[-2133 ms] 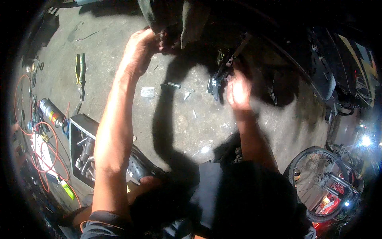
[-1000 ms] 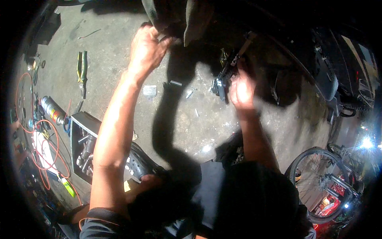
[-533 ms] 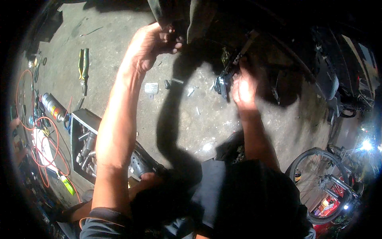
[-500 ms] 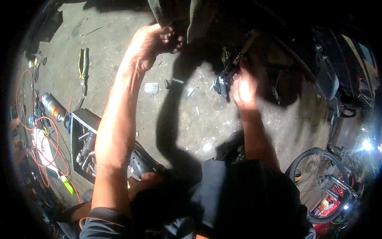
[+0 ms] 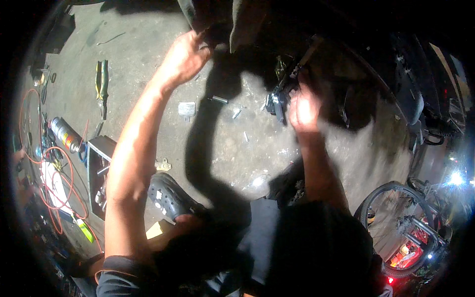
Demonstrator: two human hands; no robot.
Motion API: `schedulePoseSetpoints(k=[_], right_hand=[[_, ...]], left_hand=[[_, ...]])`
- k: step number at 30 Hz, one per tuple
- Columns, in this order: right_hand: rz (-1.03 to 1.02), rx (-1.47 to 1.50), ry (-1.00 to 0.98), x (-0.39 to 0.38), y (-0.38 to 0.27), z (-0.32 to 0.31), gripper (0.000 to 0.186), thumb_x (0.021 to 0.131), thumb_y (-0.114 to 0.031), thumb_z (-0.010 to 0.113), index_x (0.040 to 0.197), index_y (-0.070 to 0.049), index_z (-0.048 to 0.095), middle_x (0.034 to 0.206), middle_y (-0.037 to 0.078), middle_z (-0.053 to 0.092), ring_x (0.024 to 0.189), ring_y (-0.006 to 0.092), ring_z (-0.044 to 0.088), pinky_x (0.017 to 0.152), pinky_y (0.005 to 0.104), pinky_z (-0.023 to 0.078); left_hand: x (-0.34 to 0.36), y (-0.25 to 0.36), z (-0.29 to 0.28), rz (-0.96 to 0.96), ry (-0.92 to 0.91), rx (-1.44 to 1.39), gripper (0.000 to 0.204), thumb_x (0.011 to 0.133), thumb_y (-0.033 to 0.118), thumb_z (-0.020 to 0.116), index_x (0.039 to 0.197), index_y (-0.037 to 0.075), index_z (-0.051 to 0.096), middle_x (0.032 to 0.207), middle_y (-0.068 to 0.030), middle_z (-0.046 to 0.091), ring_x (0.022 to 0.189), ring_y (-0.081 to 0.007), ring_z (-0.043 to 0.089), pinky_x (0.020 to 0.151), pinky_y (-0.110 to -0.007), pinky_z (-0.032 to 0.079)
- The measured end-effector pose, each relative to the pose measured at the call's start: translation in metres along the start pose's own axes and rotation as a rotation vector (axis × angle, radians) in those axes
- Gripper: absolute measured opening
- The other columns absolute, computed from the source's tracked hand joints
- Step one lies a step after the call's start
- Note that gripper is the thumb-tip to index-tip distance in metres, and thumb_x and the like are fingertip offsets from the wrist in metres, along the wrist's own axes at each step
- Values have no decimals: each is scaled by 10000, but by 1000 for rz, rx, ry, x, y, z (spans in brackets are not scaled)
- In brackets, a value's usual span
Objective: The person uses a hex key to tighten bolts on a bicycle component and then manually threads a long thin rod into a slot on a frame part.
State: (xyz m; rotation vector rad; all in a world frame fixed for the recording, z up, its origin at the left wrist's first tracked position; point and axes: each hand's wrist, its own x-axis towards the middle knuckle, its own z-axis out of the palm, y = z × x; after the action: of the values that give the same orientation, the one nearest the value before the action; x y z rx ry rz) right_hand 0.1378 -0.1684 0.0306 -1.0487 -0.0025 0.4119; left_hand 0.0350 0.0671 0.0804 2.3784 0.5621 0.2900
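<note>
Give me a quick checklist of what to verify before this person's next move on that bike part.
1. Left hand gripping the dark part overhead: ok, fingers on its edge.
2. Right hand on the metal mechanism: cannot tell, blurred and in shadow.
3. Loose bolts on the concrete floor: not ok, scattered.
4. Pliers nearby: ok, on the floor at left.
5. Toolbox: ok, open beside the left arm.

Left hand (image 5: 185, 57) and right hand (image 5: 303, 106), both raised forward.
</note>
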Motion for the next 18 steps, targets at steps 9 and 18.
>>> schedulePoseSetpoints(k=[9, 18], right_hand=[[-12, -24, 22, -2, -8, 3, 299, 860, -60, 579, 1157, -63, 541, 1036, 40, 596, 899, 151, 560, 771, 292, 459], [41, 4, -15, -3, -9, 0, 293, 850, -71, 598, 1138, -67, 547, 1005, 27, 600, 854, 149, 567, 724, 284, 462]], left_hand=[[3, -7, 11, -388, -225, -853, 352, 857, 297, 548, 1031, -6, 596, 821, -136, 648, 750, -216, 639, 619, -341, 513], [21, -19, 25, -519, -153, -1175, 272, 845, 173, 519, 1014, -39, 549, 772, -155, 610, 739, -210, 623, 656, -335, 512]])
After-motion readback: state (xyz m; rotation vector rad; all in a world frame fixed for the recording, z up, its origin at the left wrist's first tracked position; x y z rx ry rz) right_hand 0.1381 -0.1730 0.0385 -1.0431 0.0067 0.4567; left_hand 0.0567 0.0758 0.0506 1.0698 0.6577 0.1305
